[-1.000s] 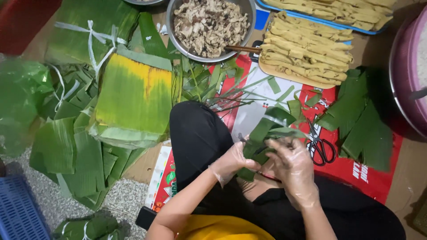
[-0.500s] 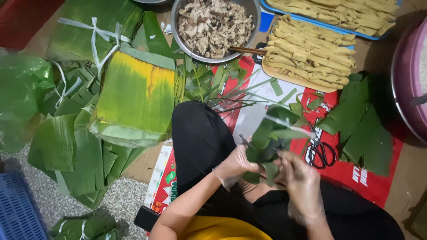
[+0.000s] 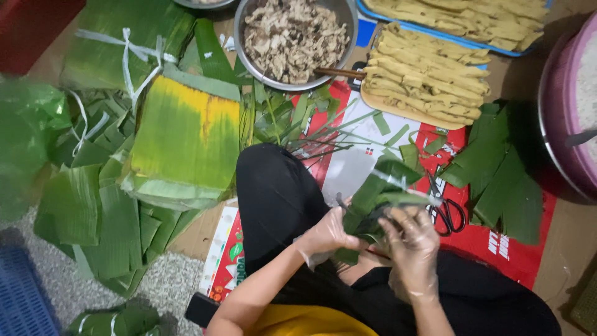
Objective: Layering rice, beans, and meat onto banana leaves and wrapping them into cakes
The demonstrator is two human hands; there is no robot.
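Head view, hands: the left hand (image 3: 326, 235) and the right hand (image 3: 411, 244) both wear thin clear plastic gloves and meet above the person's lap, over black trousers.
Left hand grip: fingers curled closed around the lower left side of a folded banana-leaf parcel (image 3: 379, 196), thumb pressed against the leaf.
Right hand grip: fingers bent and partly closed over the parcel's right edge, fingertips on the leaf; how firmly they pinch, I cannot tell.
Parcel position: between the two hands, its loose upper end sticking up and away from the body past the fingertips, tilted toward the scissors.
Parcel material: smooth, glossy dark green leaf strips, layered and creased, with a pale sheen along the top fold.
Scissors (image 3: 444, 211): black-handled, lying on a red printed sheet (image 3: 497, 242), just right of the right hand.
Cut leaf pieces (image 3: 497, 168): flat, dark, overlapping rectangles to the right.
Leaf stack (image 3: 183, 146): wide folded leaves, yellow-green on top, left of the knee.
Metal bowl (image 3: 295, 40): round, holding shredded brownish filling, a wooden stick resting on its rim.
Tray (image 3: 423, 78): pale yellow strips laid in rows.
Pink basin (image 3: 569, 112): at the right edge, partly cut off.
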